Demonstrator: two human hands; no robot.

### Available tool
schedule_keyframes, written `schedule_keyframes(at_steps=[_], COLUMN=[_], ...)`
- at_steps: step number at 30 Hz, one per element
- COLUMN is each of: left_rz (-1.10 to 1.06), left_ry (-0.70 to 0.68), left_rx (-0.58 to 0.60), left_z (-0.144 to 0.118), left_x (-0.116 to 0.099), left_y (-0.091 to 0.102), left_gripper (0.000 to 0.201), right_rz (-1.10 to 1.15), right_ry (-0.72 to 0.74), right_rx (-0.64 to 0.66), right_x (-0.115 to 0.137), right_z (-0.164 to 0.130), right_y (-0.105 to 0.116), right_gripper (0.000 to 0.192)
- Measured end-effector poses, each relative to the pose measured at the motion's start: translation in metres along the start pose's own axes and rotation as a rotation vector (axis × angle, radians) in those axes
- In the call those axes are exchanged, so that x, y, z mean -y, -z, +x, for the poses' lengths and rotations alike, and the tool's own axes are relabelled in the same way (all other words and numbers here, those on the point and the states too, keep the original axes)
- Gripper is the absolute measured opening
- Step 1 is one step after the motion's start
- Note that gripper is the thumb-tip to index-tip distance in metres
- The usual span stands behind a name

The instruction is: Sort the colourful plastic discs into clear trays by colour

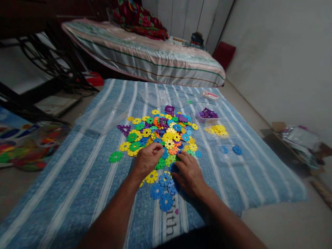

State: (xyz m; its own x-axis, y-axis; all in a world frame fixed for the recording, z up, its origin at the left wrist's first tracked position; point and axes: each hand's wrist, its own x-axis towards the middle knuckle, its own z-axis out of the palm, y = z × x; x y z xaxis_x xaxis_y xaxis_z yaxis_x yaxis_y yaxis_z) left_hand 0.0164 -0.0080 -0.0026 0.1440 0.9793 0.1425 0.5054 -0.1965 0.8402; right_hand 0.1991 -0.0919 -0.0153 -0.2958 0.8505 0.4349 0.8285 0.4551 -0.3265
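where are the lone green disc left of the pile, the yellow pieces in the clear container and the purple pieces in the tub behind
Green disc [115,157]: head view, middle of its face
Yellow pieces [218,130]: head view, middle of the heap
Purple pieces [208,113]: head view, middle of the cluster

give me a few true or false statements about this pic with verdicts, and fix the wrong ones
1. The left hand and the right hand are both at the pile of colourful pieces. True.
2. The cloth under the pile is plain red. False: it is blue with white stripes.
3. A green disc lies to the left of the left hand. True.
4. Off to the right, the purple pieces lie nearer the right hand than the yellow pieces. False: the yellow ones lie nearer; the purple ones are farther back.
5. Blue pieces lie off to the right of the right hand. True.
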Motion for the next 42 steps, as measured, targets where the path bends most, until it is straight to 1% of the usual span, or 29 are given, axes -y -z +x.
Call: schedule_keyframes(at_steps=[4, 8, 12, 16, 17, 20, 23, 25, 28, 30, 31, 35, 37, 39, 42], left_rz=[0.001, 0.021, 0.018, 0.017, 0.017, 0.020, 0.011, -0.001, 0.005, 0.017, 0.020, 0.021, 0.022, 0.024, 0.025], left_ry=[0.002, 0.019, 0.036, 0.034, 0.032, 0.025, 0.026, 0.024, 0.013, 0.007, 0.007, 0.000, 0.002, 0.007, 0.017], left_rx=[-0.009, -0.012, -0.007, -0.013, -0.015, -0.013, -0.004, -0.003, -0.003, 0.002, 0.002, -0.016, -0.020, -0.021, -0.021], left_z=[0.001, 0.001, 0.002, 0.002, 0.002, 0.002, 0.001, 0.001, 0.000, 0.000, 0.000, 0.000, -0.001, -0.001, -0.001], left_x=[0.001, 0.002, -0.001, -0.002, -0.001, 0.000, 0.003, 0.003, 0.004, 0.004, 0.004, 0.002, 0.001, 0.000, 0.000], left_y=[0.001, 0.001, 0.002, 0.002, 0.003, 0.002, 0.001, 0.001, -0.001, -0.001, -0.002, -0.002, -0.002, -0.002, -0.002], left_gripper=[0.023, 0.025, 0.026, 0.027, 0.026, 0.025, 0.024, 0.023, 0.022, 0.021, 0.021, 0.018, 0.018, 0.018, 0.018], right_rz=[-0.018, 0.010, 0.072, 0.146, 0.158, 0.137, -0.019, -0.199, -0.492, -0.599, -0.624, -0.666, -0.669, -0.639, -0.588], right_ry=[-0.049, -0.082, -0.063, -0.001, 0.013, 0.025, -0.020, -0.106, -0.303, -0.384, -0.410, -0.496, -0.550, -0.588, -0.609], right_rx=[0.027, 0.043, -0.027, -0.153, -0.184, -0.255, -0.358, -0.442, -0.538, -0.525, -0.488, -0.220, -0.130, -0.095, -0.101], right_x=[0.002, 0.002, 0.002, 0.001, 0.000, -0.007, -0.027, -0.047, -0.075, -0.086, -0.088, -0.086, -0.085, -0.087, -0.091], right_z=[0.002, 0.005, 0.005, 0.005, 0.004, 0.005, 0.004, 0.001, -0.005, -0.010, -0.013, -0.021, -0.024, -0.026, -0.028], right_y=[0.001, 0.001, 0.000, 0.003, 0.006, 0.022, 0.050, 0.072, 0.099, 0.107, 0.107, 0.092, 0.083, 0.077, 0.074], right_gripper=[0.027, 0.026, 0.023, 0.004, 0.004, 0.008, 0.009, 0.009, 0.013, 0.017, 0.020, 0.030, 0.033, 0.033, 0.034])
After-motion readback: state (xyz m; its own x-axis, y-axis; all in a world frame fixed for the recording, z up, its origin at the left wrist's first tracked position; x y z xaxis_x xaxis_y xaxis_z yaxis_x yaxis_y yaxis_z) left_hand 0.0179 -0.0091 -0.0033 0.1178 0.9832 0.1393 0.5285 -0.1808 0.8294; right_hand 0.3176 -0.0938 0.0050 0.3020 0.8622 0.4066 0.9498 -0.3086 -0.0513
